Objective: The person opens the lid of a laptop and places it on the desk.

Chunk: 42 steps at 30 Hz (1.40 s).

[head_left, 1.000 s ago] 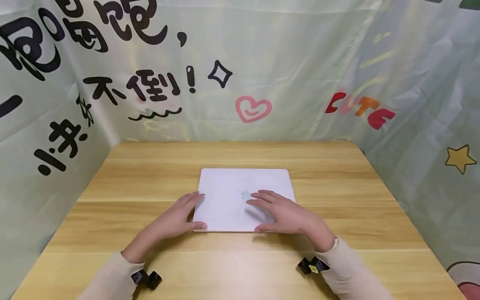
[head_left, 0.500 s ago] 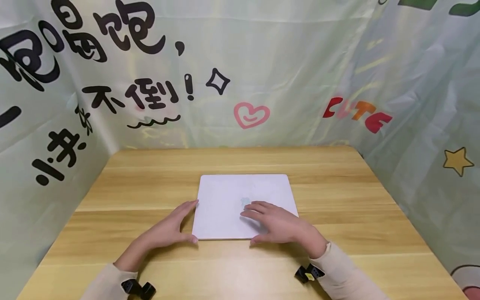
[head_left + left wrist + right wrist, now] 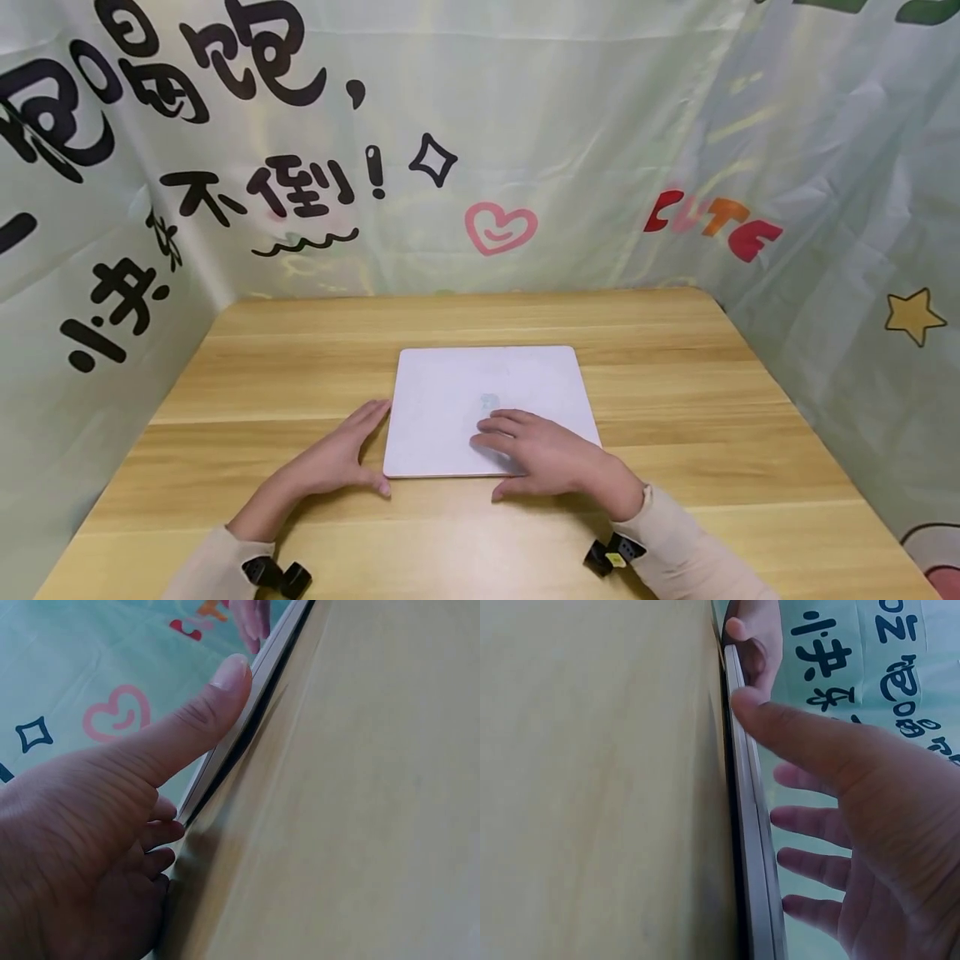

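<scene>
A closed, pale silver laptop (image 3: 442, 383) with a faint bluish logo lies flat on the wooden table. Beside its left edge is my left hand (image 3: 330, 462), fingers extended along that side and thumb by the front left corner. My right hand (image 3: 551, 458) is over the front right part of the lid, fingers spread, its thumb out past the front edge. The right wrist view shows the laptop's thin layered front edge (image 3: 756, 825) running between the right thumb and fingers. In the left wrist view the left thumb (image 3: 199, 712) overlaps the laptop's edge (image 3: 279, 641).
The wooden table (image 3: 300, 350) extends around the laptop on all sides. A pale printed cloth (image 3: 600, 125) with lettering, a heart and a star hangs behind and along both sides. Small black cameras (image 3: 277, 577) sit at both sleeves' cuffs.
My left hand has slid off the laptop's left edge to just beside it. The right hand has shifted left and toward the front edge. The laptop sits slightly lower in the head view.
</scene>
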Each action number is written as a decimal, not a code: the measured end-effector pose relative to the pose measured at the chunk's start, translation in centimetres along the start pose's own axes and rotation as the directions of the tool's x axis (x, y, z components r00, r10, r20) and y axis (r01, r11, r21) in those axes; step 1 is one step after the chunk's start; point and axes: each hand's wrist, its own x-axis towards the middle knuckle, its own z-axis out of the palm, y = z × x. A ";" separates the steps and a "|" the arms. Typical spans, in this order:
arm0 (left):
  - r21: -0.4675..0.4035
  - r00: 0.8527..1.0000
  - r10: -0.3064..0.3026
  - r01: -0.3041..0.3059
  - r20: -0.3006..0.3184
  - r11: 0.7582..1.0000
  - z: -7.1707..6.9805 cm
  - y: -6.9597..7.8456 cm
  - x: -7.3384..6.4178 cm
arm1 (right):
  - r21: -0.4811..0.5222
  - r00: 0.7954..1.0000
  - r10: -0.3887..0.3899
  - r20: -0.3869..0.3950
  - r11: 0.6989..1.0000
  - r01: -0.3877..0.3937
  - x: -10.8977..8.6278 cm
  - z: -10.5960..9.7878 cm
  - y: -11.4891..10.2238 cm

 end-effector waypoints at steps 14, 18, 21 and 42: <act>0.039 1.000 -0.006 0.006 0.022 0.999 -0.4 0.2 0.0 | -0.145 0.999 -0.043 -0.031 0.989 0.039 0.5 0.2 0.0; 0.055 1.000 -0.012 0.011 0.018 0.998 -0.3 0.3 0.0 | -0.161 0.997 -0.054 -0.046 0.986 0.046 0.6 0.2 0.1; 0.059 1.000 -0.006 0.005 0.011 0.998 -0.2 0.4 0.0 | -0.175 0.997 -0.064 -0.051 0.983 0.054 0.6 0.1 0.2; 0.085 1.000 0.009 -0.010 0.016 0.996 0.0 0.5 0.0 | -0.198 0.982 -0.152 -0.110 0.972 0.129 0.7 0.3 0.1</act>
